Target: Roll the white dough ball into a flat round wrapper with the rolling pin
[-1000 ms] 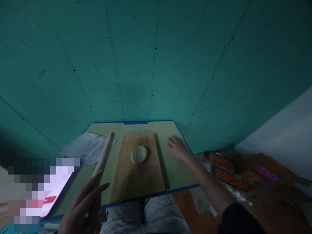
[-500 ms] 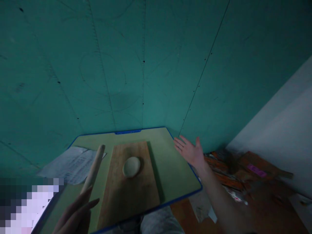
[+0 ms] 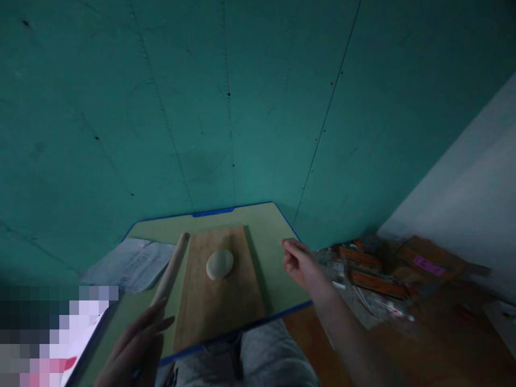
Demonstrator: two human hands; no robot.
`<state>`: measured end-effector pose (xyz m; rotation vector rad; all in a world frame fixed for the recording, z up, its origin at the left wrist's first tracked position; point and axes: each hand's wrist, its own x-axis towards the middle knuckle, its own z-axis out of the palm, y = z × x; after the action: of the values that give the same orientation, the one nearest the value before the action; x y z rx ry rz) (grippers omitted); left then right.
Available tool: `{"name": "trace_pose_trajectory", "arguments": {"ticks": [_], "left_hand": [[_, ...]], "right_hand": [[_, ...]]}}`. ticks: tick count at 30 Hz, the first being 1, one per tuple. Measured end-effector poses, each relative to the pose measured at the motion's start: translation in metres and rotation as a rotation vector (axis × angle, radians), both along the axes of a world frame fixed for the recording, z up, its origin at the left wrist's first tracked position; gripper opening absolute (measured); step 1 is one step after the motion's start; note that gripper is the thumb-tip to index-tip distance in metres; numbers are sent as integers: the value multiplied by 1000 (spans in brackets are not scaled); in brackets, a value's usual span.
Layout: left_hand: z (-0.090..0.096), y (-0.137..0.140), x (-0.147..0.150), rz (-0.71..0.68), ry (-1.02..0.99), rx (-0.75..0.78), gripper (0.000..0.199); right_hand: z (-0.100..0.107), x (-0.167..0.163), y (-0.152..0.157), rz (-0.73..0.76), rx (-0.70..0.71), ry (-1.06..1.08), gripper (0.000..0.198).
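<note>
A round, pale piece of dough (image 3: 220, 264) lies on a wooden cutting board (image 3: 220, 312). To the left of the board, my left hand (image 3: 139, 336) is closed around the lower end of a wooden rolling pin (image 3: 173, 269), which slants up and away beside the board's edge. My right hand (image 3: 297, 262) is over the right side of the folding table, apart from the board and the dough. Its fingers are curled in, and nothing shows in them.
The pale folding table (image 3: 270, 252) has a blue rim and stands against a green wall (image 3: 262, 134). Printed paper (image 3: 137, 263) lies at its left. Orange items in plastic wrap (image 3: 371, 274) and cardboard (image 3: 431, 260) are on the floor at right. My knees are under the table's near edge.
My right hand has gone from spread fingers to curled ones and moved slightly left. The dough's top looked hollowed before and now looks domed. My left hand still holds the rolling pin.
</note>
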<state>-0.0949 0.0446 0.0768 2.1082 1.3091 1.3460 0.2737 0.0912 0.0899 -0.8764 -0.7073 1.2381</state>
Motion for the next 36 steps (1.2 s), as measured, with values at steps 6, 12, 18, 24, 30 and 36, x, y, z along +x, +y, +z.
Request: {"name": "trace_pose_trajectory", "arguments": {"ticks": [6, 12, 18, 24, 30, 36], "left_hand": [[16, -15, 6, 36, -174, -46, 17], [31, -15, 15, 118, -549, -380, 17], [44, -5, 25, -15, -782, -573, 10], [41, 22, 20, -114, -393, -641, 29], [33, 78, 29, -33, 464, -417, 43], [7, 102, 44, 11, 626, -194, 40]], "right_hand": [[26, -8, 2, 155, 39, -304, 41], [51, -28, 5, 234, 233, -973, 31], [64, -43, 1, 316, 515, -1722, 54], [47, -42, 3, 492, 285, -1952, 12], [26, -30, 28, 392, 218, -1915, 14], [-2, -39, 51, 210, 92, -1789, 30]]}}
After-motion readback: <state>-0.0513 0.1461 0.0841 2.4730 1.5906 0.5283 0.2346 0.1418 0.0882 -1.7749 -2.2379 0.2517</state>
